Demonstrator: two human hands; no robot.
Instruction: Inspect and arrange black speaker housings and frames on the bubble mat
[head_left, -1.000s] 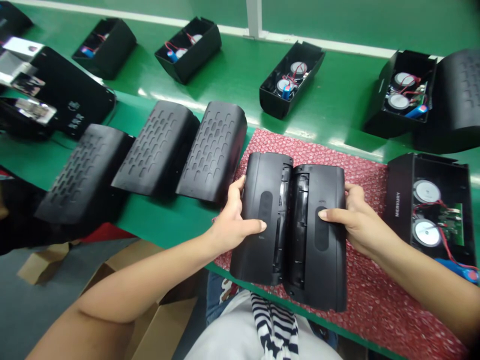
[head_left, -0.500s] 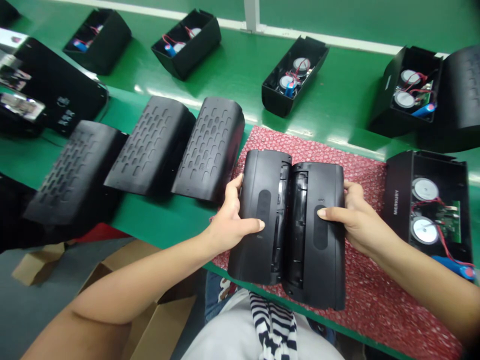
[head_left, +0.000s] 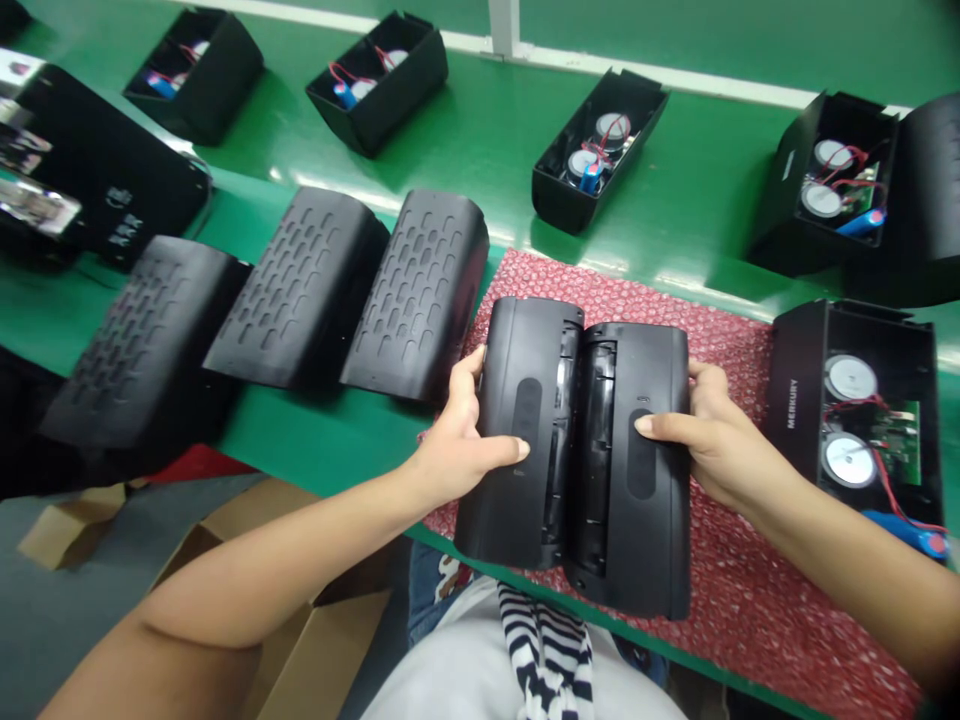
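Two black shells, (head_left: 525, 415) side by side, up over the red bubble wrap (head_left: 739, 600)!
Left hand (head_left: 466, 440) grips one, right hand (head_left: 709, 435) the other, thumbs on top, long slots still open. Right along the bench (head_left: 300, 440), the MERKURY housing (head_left: 806, 450) has its speakers (head_left: 849, 459) and green board (head_left: 907, 440) in, seemingly a good way built, but it's uncovered.

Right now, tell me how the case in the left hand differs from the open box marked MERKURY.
The left case is gripped by the left hand; the box is not held. The left case shows a smooth face with an oval panel; the box shows round discs and a green board inside. Both are black.
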